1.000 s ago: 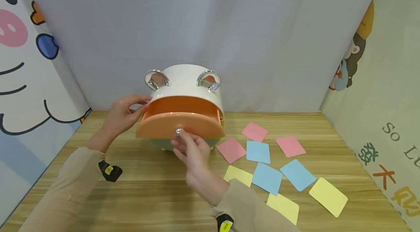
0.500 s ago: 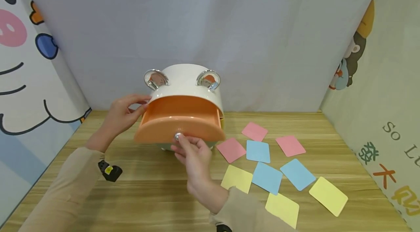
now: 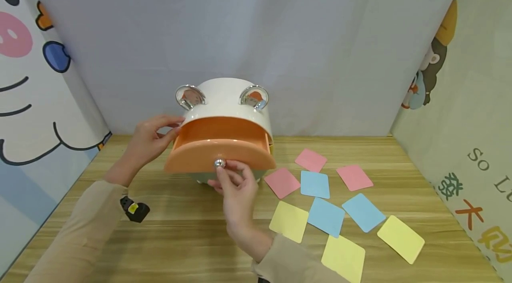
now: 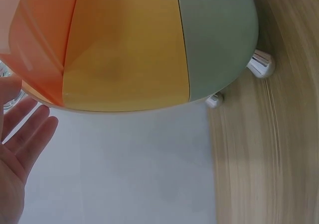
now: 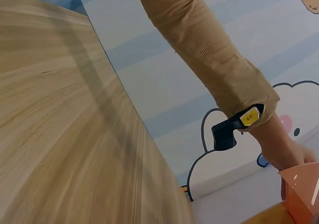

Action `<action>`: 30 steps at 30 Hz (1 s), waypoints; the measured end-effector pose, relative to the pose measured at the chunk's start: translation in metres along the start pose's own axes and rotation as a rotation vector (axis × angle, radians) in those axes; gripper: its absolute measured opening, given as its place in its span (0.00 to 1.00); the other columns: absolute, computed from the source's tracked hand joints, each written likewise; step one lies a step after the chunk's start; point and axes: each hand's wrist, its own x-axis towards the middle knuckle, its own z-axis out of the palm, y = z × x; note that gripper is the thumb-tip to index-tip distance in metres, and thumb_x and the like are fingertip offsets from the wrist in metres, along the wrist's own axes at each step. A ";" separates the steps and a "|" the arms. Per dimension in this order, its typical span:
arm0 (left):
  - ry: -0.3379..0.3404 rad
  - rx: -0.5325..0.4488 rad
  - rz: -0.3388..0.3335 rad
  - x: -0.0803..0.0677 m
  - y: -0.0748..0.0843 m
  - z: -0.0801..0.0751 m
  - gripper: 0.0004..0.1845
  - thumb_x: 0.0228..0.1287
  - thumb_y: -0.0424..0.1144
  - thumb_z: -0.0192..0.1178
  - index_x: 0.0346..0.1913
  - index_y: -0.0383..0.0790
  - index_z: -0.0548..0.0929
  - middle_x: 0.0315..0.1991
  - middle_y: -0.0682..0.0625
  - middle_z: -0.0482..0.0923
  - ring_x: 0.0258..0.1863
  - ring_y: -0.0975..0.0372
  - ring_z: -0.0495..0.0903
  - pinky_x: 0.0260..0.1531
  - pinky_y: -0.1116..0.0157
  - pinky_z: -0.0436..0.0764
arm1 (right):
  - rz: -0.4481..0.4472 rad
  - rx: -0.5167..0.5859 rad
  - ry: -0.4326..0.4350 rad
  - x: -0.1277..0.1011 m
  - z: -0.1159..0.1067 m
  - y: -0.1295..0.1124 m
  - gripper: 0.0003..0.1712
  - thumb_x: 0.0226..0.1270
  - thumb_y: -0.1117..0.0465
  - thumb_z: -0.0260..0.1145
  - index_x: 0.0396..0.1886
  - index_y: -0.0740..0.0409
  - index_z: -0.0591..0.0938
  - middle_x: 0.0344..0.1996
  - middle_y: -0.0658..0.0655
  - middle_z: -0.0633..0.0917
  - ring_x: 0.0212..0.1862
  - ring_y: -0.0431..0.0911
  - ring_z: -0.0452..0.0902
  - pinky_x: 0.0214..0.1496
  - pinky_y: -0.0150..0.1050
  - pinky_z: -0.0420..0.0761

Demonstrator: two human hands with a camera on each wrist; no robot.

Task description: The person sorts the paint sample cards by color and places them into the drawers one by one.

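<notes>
A small white cabinet (image 3: 228, 96) with two shiny round ears (image 3: 190, 97) stands on the table. Its orange top drawer (image 3: 192, 155) is pulled partly out, with nothing visible inside. My right hand (image 3: 240, 194) pinches the silver knob (image 3: 219, 163) on that drawer between thumb and forefinger. At the cabinet's upper left edge, the fingertips of my left hand (image 3: 154, 138) touch its side. The left wrist view shows that hand's fingers extended by the rim, beside a yellow drawer (image 4: 124, 50) and a green one (image 4: 219, 40), both closed.
Right of the cabinet, several pink (image 3: 282, 183), blue (image 3: 326, 217) and yellow (image 3: 401, 239) square cards lie flat on the wooden table (image 3: 180, 243). A grey curtain (image 3: 320, 52) hangs behind, and printed cloths (image 3: 52, 105) flank both sides.
The orange drawer has slid slightly farther out, its front tipping a little up and down. My right thumb and forefinger have shifted round the knob. The left hand has stayed in place.
</notes>
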 end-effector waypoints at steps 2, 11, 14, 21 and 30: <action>0.001 0.002 -0.001 0.000 0.000 0.000 0.12 0.56 0.26 0.60 0.44 0.32 0.82 0.39 0.42 0.81 0.36 0.69 0.76 0.25 0.86 0.75 | -0.040 0.021 -0.013 0.000 0.000 0.003 0.15 0.59 0.65 0.64 0.42 0.70 0.73 0.34 0.67 0.83 0.25 0.43 0.81 0.34 0.40 0.84; 0.015 -0.001 -0.008 -0.001 -0.001 0.003 0.12 0.56 0.27 0.61 0.44 0.33 0.82 0.39 0.43 0.81 0.36 0.68 0.76 0.26 0.86 0.74 | -0.143 0.040 -0.017 0.004 0.001 0.009 0.15 0.58 0.69 0.65 0.40 0.75 0.73 0.33 0.66 0.82 0.30 0.46 0.81 0.35 0.41 0.84; 0.016 -0.002 -0.007 -0.001 -0.001 0.004 0.12 0.56 0.27 0.61 0.44 0.33 0.82 0.39 0.43 0.81 0.37 0.69 0.76 0.26 0.86 0.74 | -0.154 0.017 -0.014 0.003 0.001 0.009 0.15 0.58 0.69 0.64 0.40 0.75 0.73 0.33 0.67 0.81 0.30 0.45 0.81 0.35 0.41 0.84; 0.021 -0.011 -0.008 -0.001 -0.001 0.003 0.12 0.56 0.27 0.61 0.44 0.33 0.82 0.40 0.42 0.81 0.37 0.73 0.75 0.26 0.86 0.75 | -0.160 -0.009 -0.044 -0.004 -0.001 0.008 0.16 0.58 0.68 0.64 0.40 0.76 0.72 0.33 0.69 0.80 0.28 0.41 0.80 0.36 0.39 0.84; 0.017 -0.006 -0.010 -0.001 -0.001 0.002 0.12 0.57 0.27 0.60 0.45 0.32 0.82 0.40 0.42 0.81 0.37 0.68 0.77 0.26 0.86 0.75 | -0.162 -0.016 -0.085 -0.008 -0.006 0.010 0.15 0.60 0.68 0.63 0.42 0.74 0.72 0.34 0.72 0.80 0.28 0.41 0.80 0.36 0.39 0.84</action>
